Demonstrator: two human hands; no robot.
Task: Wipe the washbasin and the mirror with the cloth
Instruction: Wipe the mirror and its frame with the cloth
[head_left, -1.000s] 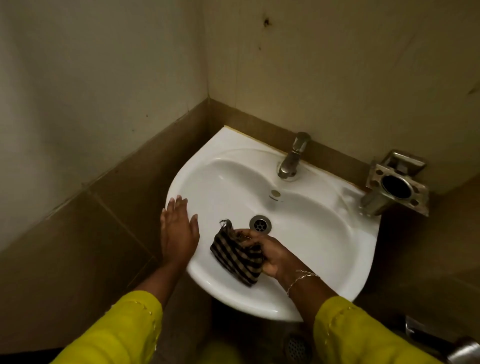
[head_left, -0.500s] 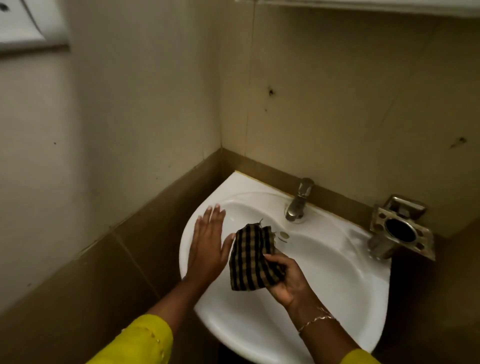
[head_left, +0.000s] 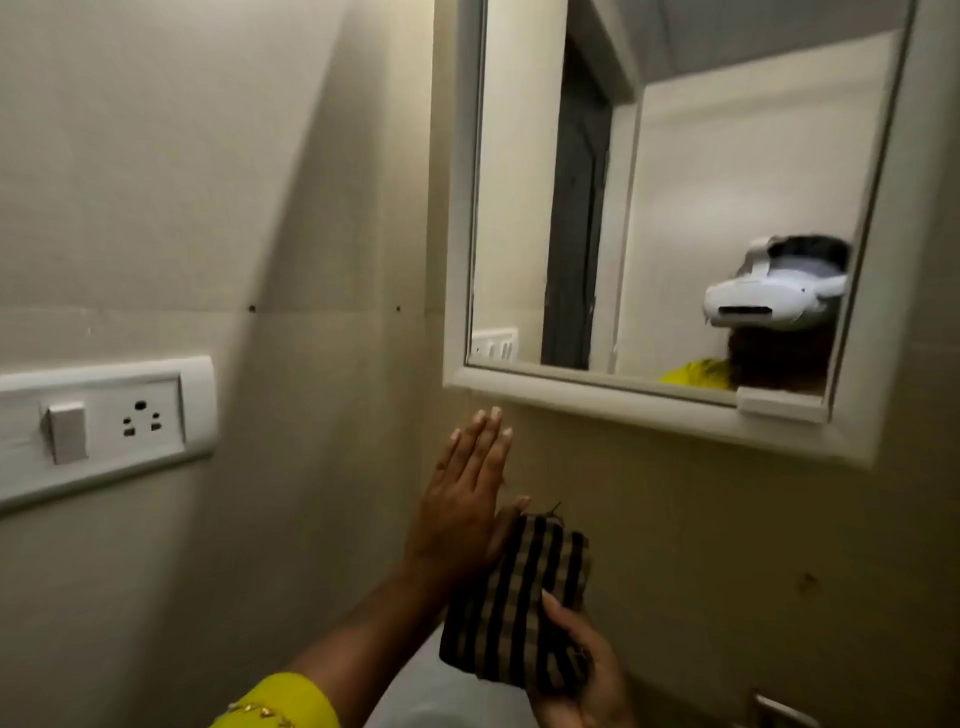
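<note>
On the left wall sits a white switch plate (head_left: 104, 421) with one switch and a socket. Next comes the left hand (head_left: 467, 499), raised with its fingers straight and together, holding nothing; its fingertips are just under the mirror's lower frame, and whether the palm touches the wall cannot be told. At the bottom edge a pale sliver of the washbasin (head_left: 431, 696) shows; it is the only container here, and its bowl is out of view, so what lies in it cannot be told. The striped cloth (head_left: 519, 597) is folded and held up beside the left thumb, gripped from below by the right hand (head_left: 576, 670), thumb across its front. Above and to the right hangs the mirror (head_left: 649, 208) in a white frame, reflecting a doorway and a white headset. The step in hand looks like the mirror: the cloth is below the glass, not on it. The next move calls for lifting it past the frame and pressing it flat to the glass.
</note>
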